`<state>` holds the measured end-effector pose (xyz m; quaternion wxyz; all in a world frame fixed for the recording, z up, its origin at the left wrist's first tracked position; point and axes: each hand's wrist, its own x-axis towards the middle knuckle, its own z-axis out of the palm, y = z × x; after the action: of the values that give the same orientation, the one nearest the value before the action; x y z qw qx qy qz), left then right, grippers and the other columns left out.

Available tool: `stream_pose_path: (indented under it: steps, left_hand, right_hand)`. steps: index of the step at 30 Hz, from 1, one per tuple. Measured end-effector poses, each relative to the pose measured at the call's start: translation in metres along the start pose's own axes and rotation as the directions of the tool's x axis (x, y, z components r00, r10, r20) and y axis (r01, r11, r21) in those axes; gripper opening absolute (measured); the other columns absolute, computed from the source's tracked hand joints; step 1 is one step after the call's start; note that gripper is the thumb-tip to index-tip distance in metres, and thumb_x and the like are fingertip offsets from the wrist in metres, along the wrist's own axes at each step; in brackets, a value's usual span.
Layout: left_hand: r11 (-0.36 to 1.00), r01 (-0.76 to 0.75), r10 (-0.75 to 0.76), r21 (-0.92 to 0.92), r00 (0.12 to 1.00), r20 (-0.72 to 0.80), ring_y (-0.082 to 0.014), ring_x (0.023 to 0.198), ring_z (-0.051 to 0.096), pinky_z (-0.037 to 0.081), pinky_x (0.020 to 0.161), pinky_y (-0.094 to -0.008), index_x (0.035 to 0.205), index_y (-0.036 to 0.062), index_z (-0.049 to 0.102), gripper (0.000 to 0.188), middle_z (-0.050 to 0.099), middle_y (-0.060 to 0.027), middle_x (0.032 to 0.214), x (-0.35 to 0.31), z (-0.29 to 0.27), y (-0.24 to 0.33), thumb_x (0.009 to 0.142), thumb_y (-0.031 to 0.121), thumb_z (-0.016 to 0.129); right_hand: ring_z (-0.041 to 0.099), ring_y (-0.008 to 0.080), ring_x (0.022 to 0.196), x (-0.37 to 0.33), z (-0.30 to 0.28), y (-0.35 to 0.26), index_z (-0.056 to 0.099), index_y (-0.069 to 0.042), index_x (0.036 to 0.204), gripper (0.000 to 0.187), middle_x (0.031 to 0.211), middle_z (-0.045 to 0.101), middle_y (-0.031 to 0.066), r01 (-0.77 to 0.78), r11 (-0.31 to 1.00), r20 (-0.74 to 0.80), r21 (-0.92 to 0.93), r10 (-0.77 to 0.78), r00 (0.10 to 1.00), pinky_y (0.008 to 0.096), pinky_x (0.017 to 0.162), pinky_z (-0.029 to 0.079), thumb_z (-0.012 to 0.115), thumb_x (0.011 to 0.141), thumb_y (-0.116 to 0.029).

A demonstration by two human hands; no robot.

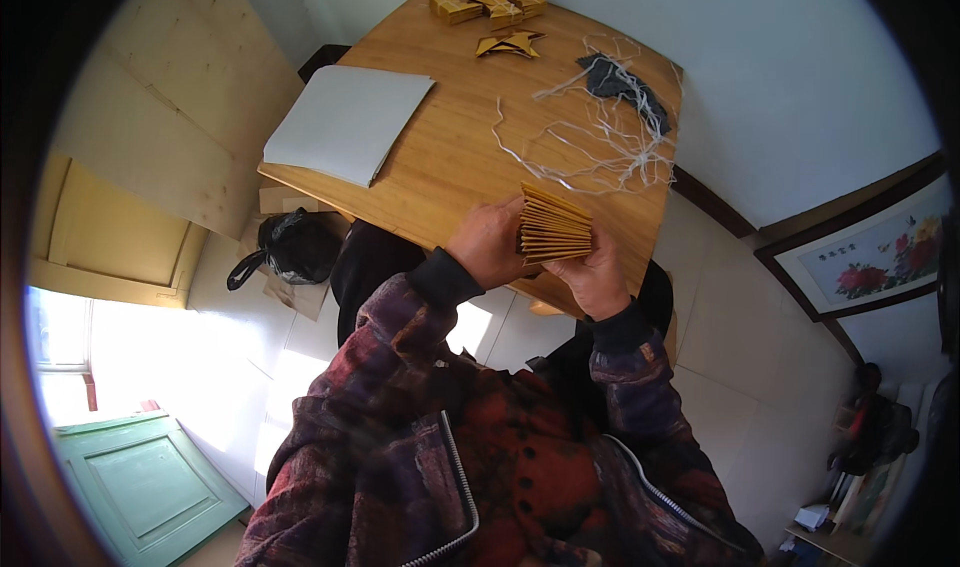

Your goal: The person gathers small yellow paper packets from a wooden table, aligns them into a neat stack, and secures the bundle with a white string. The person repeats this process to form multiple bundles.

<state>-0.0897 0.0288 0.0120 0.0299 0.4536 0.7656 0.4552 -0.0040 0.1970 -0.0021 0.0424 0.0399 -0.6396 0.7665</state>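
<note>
Between my two hands is a thick stack of golden-yellow folded paper pieces [556, 229], its edges fanned toward me, above the table's near edge. My left hand [488, 241] grips its left side, and my right hand [600, 273] closes round its right and lower side. The fingertips behind the stack are hidden. Beyond my hands, a tangle of white strings [600, 152] lies on the wooden table [440, 157], partly over a dark grey cloth [625, 89]. Farther off are tied golden paper bundles [500, 7] and a loose golden star-shaped piece [511, 44].
A stack of white sheets [345, 122] lies at the table's left edge. On the floor to the left sits a black plastic bag [298, 247] on flattened cardboard. A wall borders the table's far right side, and a framed flower picture [870, 252] stands at right.
</note>
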Motion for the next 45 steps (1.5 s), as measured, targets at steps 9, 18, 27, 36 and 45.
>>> stream_pose_path:
  steps: [9,18,27,36,45]
  left_hand:
    - [0.852,0.283,-0.241,-0.441,0.959,0.150,-0.0268,0.113,0.055,0.042,0.095,-0.0367,0.132,0.0021,0.043,0.081,0.057,-0.0167,0.122,-0.017,-0.033,0.038,0.071,0.040,0.081]
    - [0.795,0.157,-0.186,-0.585,0.982,0.011,-0.0274,0.130,0.040,0.034,0.104,-0.0404,0.148,0.0057,0.021,0.107,0.039,-0.0144,0.140,-0.045,0.016,0.069,0.070,0.047,0.082]
    - [0.793,0.018,-0.151,-0.609,0.974,-0.167,-0.0183,0.114,0.048,0.037,0.100,-0.0337,0.136,-0.0003,0.037,0.090,0.053,-0.0082,0.120,-0.030,0.034,0.098,0.071,0.040,0.084]
    - [0.541,-0.097,-0.272,-0.835,0.920,-0.283,-0.0212,0.127,0.042,0.034,0.108,-0.0364,0.139,0.0034,0.030,0.091,0.046,-0.0100,0.131,-0.027,0.069,0.099,0.070,0.022,0.086]
    - [0.251,-0.190,-0.434,-0.949,0.854,-0.286,-0.0172,0.108,0.058,0.047,0.096,-0.0324,0.122,0.0023,0.052,0.052,0.062,-0.0070,0.115,-0.018,0.070,0.095,0.077,0.002,0.077]
  right_hand:
    - [0.058,0.0173,0.105,-0.023,0.004,-0.020,0.050,-0.002,0.125,0.041,0.113,0.062,0.0068,0.005,0.938,-0.044,0.345,0.011,0.999,0.0316,0.095,0.046,0.066,0.087,-0.005]
    - [0.049,0.0273,0.124,-0.036,0.003,-0.034,0.046,-0.007,0.132,0.046,0.130,0.053,0.0109,-0.056,0.540,0.133,0.840,-0.105,0.986,0.0462,0.107,0.037,0.061,0.092,-0.022]
    - [0.046,0.0292,0.127,-0.046,-0.003,-0.028,0.042,-0.004,0.137,0.047,0.138,0.048,0.0139,-0.058,0.501,0.124,0.864,-0.100,0.987,0.0461,0.108,0.035,0.048,0.098,-0.028]
    - [0.049,0.0269,0.124,-0.045,0.014,-0.036,0.045,-0.004,0.135,0.044,0.134,0.052,0.0106,-0.016,0.582,0.013,0.813,0.010,1.000,0.0441,0.106,0.037,0.049,0.098,-0.029]
    - [0.051,0.0204,0.120,-0.036,0.039,-0.034,0.046,-0.004,0.133,0.050,0.132,0.053,0.0061,0.071,0.602,-0.080,0.795,-0.011,0.997,0.0379,0.104,0.040,0.063,0.091,-0.027]
